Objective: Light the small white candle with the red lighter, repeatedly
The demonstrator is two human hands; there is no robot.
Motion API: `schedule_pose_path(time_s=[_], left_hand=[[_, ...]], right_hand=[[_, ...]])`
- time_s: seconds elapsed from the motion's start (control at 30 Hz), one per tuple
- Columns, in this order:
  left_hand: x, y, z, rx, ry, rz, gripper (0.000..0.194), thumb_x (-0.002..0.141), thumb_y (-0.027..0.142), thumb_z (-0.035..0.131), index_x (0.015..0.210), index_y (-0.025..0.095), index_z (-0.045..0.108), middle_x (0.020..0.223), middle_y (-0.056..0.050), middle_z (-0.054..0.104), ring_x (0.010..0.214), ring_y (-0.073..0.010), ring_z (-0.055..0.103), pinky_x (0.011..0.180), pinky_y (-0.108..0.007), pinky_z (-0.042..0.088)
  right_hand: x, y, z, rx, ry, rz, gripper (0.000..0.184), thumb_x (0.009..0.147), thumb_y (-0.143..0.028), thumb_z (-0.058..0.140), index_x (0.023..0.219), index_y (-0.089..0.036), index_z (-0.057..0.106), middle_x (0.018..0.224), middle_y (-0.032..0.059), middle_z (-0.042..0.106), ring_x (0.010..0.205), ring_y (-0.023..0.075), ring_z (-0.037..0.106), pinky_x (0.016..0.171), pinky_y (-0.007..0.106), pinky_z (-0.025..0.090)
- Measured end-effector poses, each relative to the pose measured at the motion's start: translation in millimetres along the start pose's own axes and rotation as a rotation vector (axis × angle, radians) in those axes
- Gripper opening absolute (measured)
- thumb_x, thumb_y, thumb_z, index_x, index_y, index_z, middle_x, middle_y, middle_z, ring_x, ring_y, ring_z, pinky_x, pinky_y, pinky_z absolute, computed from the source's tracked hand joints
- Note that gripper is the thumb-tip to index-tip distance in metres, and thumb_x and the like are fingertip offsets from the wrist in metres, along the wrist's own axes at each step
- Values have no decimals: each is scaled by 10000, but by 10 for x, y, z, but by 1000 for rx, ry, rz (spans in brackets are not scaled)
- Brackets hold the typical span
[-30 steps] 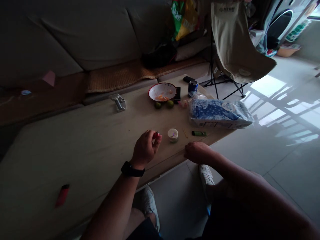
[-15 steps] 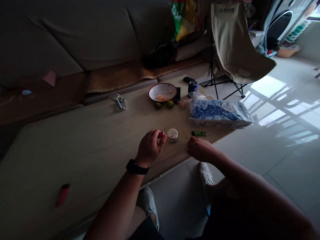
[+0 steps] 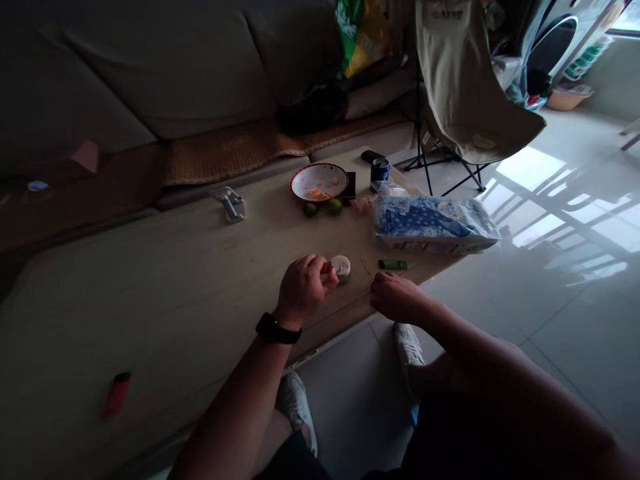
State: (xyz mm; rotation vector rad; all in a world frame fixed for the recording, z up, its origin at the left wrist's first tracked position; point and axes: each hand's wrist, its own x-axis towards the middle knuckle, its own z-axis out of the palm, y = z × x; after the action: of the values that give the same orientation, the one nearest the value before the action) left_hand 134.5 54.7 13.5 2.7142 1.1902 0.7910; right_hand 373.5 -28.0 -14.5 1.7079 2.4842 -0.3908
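Note:
My left hand [image 3: 306, 290], with a black watch on its wrist, is closed around a red lighter [image 3: 327, 267]. The lighter's metal end points right, close to a small round container [image 3: 345, 276] with a pale top. A small purple piece [image 3: 341, 266] stands on that top. Near the table's front edge, my right hand [image 3: 397, 297] is curled closed, and whatever its fingers hold, if anything, is hidden. Just beyond it lie a green lighter [image 3: 393, 265] and a thin stick [image 3: 365, 265].
A patterned bowl [image 3: 296, 193] with orange bits and two green fruits [image 3: 334, 207] stand toward the back. A blue package [image 3: 435, 223] and a can [image 3: 380, 171] are at the right. Another red lighter [image 3: 116, 395] lies at the near left of the table [image 3: 175, 293].
My left hand has moved the red lighter closer to the container, and more of its metal end shows. My right hand has stayed nearly still. The whole view has shifted slightly.

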Motion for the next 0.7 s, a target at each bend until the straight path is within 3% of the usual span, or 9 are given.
schedule_pose_path(time_s=[0.13,0.37,0.7], left_hand=[[17,19,10,34,-5,1,150,922,314,537,809,217,524,804,-50,605,790,-222,568,746,-363,444],[28,14,33,68,-4,0,148,936,310,514,824,214,528,820,-59,612,794,-226,568,748,-374,450],[14,59,-57,4,38,-17,265,1004,436,467,896,205,541,862,-75,608,842,-229,562,795,-382,469]], right_hand=[[-4,9,15,-22,48,-64,192,963,-316,593,934,-166,709,1021,140,657,1029,240,593,984,339,426],[-16,-9,-24,-1,48,-35,184,951,-320,608,944,-161,702,1029,138,650,1010,238,591,953,331,443],[-13,-2,-6,1,42,-35,198,964,-320,584,945,-161,700,1038,140,647,1032,238,581,971,341,434]])
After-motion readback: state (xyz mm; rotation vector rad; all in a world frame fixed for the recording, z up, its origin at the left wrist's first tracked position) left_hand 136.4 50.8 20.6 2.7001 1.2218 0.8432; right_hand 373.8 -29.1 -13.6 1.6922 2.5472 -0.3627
